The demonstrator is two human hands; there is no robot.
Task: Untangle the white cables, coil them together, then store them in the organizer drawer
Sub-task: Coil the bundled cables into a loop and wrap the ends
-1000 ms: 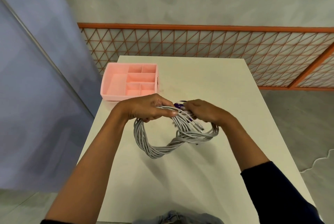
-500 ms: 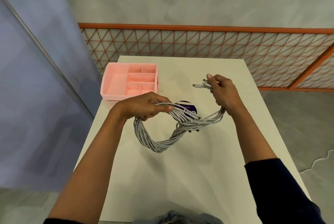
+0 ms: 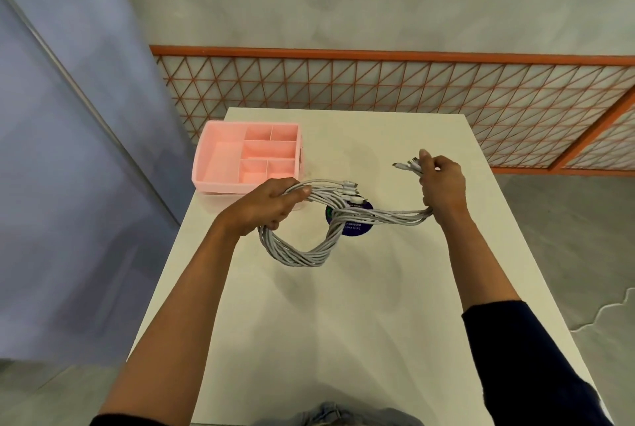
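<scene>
Pink organizer [image 3: 220, 164] sits at the table's [image 3: 343, 339] far-left corner, just beyond the left hand [image 3: 271, 205], which grips one end of the white cables [image 3: 309, 253] above the table. The bundle loops down, crosses over a dark round sticker [image 3: 357, 228], then runs right to the right hand [image 3: 443, 185], clasped around the other end, plugs poking out past its fingers.

Organizer [image 3: 220, 164] far-left on table [image 3: 343, 339]; cables [image 3: 309, 253] right of it.
</scene>
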